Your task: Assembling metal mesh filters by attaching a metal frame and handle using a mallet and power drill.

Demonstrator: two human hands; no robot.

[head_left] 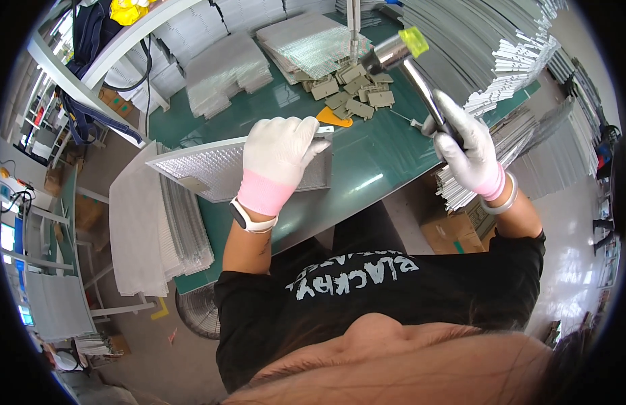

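Nearest the camera, your bare skin fills the lower edge, out of focus, with your black shirt (394, 287) beyond it. Your left forearm rises steeply, and your left hand (276, 148) sits back-of-glove up at the top edge of a silver mesh panel (218, 169), fingers curled closed around it; their tips are hidden, as is the panel's middle. That panel stands tilted on the green desk (363, 169), long axis running left to right, its right end slightly higher in view. Your right arm is bent outward, and your right hand (472, 148) grips a hammer (420, 82) by its dark handle end, raised above the desk's right part. The handle slants up and left; the head lies crosswise, yellow face pointing up and right. Your palm hides the butt of the handle.
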